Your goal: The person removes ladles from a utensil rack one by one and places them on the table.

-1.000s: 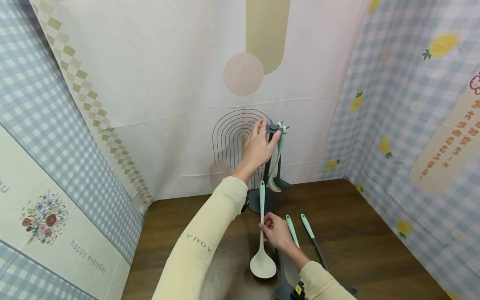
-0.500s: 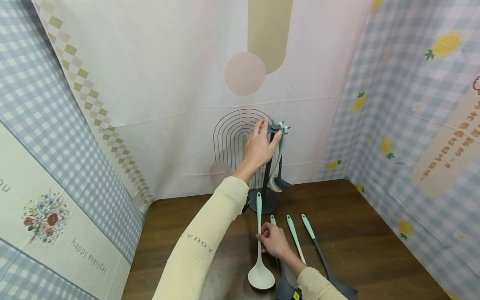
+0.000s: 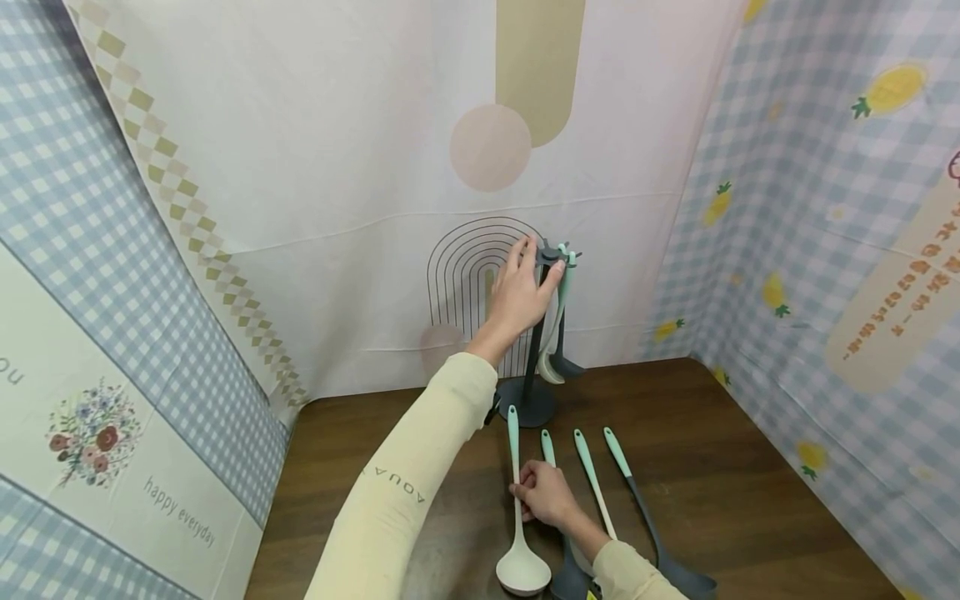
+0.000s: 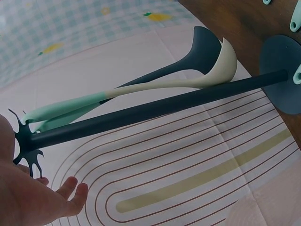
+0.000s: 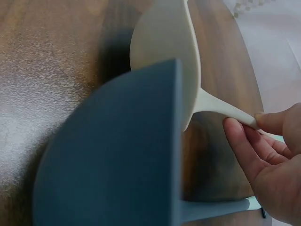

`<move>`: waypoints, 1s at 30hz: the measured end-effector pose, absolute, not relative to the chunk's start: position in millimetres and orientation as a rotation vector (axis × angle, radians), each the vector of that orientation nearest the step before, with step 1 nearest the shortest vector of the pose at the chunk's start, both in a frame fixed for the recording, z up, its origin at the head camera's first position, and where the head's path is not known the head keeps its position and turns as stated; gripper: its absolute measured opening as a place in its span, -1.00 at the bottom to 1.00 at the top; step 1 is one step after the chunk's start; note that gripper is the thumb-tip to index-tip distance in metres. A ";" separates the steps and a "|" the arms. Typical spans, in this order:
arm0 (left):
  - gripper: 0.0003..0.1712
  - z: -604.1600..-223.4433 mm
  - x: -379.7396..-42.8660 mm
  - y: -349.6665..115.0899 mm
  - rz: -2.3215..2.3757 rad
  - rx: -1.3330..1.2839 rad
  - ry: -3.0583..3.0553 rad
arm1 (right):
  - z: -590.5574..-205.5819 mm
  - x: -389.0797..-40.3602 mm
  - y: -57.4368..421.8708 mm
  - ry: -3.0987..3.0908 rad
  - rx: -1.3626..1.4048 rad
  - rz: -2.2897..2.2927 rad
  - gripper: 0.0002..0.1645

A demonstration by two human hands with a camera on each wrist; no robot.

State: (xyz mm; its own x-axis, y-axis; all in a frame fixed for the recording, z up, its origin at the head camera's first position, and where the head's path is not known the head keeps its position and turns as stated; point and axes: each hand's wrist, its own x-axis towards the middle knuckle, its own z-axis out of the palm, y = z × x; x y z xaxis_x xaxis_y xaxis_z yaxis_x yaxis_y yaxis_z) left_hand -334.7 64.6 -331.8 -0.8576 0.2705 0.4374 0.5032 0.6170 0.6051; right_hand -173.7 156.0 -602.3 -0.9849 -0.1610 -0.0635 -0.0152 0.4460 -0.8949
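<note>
My right hand pinches the slim handle of a cream ladle with a mint-green grip, low over the table. In the right wrist view thumb and fingertips meet on its shaft beside the ladle's bowl. My left hand is at the hooked top of a dark utensil stand, its fingers spread and loosely bent. The left wrist view shows the stand's hooks beside the palm; whether the fingers press on them is hidden. A cream ladle and a dark ladle hang from the stand.
Right of the held ladle, several mint-handled utensils lie on the brown table, including a dark-headed one and one with a pale shaft. A large dark utensil head fills the right wrist foreground. Patterned cloth stands behind.
My right hand has moved the cream ladle toward me and down, away from the stand, uncovering more of the utensils beside it. The left hand stays at the stand's top.
</note>
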 end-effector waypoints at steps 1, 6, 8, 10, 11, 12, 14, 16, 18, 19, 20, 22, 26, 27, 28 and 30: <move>-0.09 -331.9 -335.2 64.7 -1.087 -0.626 -2.541 | -602.6 -173.4 155.9 2.539 -0.153 -1.572 -0.83; -0.09 -331.5 -335.8 64.5 -1.090 -0.628 -2.540 | -603.5 -172.1 154.7 2.514 -0.119 -1.518 -0.81; -0.09 -331.3 -335.4 64.4 -1.087 -0.630 -2.540 | -603.3 -171.6 154.3 2.513 -0.098 -1.485 -0.79; -0.09 -331.4 -335.1 64.1 -1.084 -0.633 -2.542 | -602.6 -170.9 153.8 2.503 -0.084 -1.466 -0.77; -0.09 -331.3 -334.8 64.0 -1.081 -0.633 -2.545 | -602.2 -170.5 153.5 2.496 -0.081 -1.460 -0.77; -0.09 -331.2 -334.7 64.0 -1.082 -0.633 -2.545 | -602.0 -170.1 153.3 2.491 -0.085 -1.455 -0.77; -0.09 -331.1 -334.6 63.9 -1.080 -0.632 -2.546 | -601.0 -169.1 152.7 2.477 -0.101 -1.449 -0.76; -0.09 -331.0 -334.7 63.8 -1.080 -0.630 -2.543 | -600.2 -167.7 151.7 2.470 -0.121 -1.439 -0.76; -0.08 -331.5 -335.3 64.0 -1.075 -0.628 -2.544 | -599.7 -166.2 150.6 2.475 -0.139 -1.426 -0.76; -0.08 -331.6 -335.7 64.0 -1.072 -0.628 -2.545 | -599.6 -165.5 150.0 2.480 -0.144 -1.418 -0.75; -0.08 -331.7 -335.7 63.9 -1.073 -0.629 -2.544 | -599.6 -164.9 149.4 2.484 -0.147 -1.413 -0.75; -0.08 -331.9 -336.4 63.8 -1.076 -0.629 -2.542 | -599.3 -164.2 148.6 2.493 -0.155 -1.403 -0.74; -0.09 -331.4 -336.2 63.4 -1.074 -0.635 -2.541 | -599.6 -164.5 148.3 2.514 -0.182 -1.363 -0.71; -0.09 -331.7 -336.1 63.4 -1.071 -0.637 -2.542 | -599.6 -164.6 148.4 2.520 -0.191 -1.347 -0.71; -0.09 -331.9 -336.1 63.5 -1.068 -0.638 -2.542 | -599.9 -164.6 148.6 2.527 -0.201 -1.329 -0.70; -0.09 -332.3 -335.8 63.5 -1.066 -0.639 -2.540 | -600.2 -164.4 149.1 2.540 -0.222 -1.298 -0.70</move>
State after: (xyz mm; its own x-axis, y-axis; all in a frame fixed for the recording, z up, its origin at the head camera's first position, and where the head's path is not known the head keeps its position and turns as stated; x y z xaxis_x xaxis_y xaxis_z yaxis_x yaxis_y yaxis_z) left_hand -335.8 63.5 -332.3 -0.8515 0.2802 0.4432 0.5125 0.6232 0.5907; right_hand -164.4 149.1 -600.2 -0.9491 -0.2609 -0.1765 -0.0098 0.5845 -0.8114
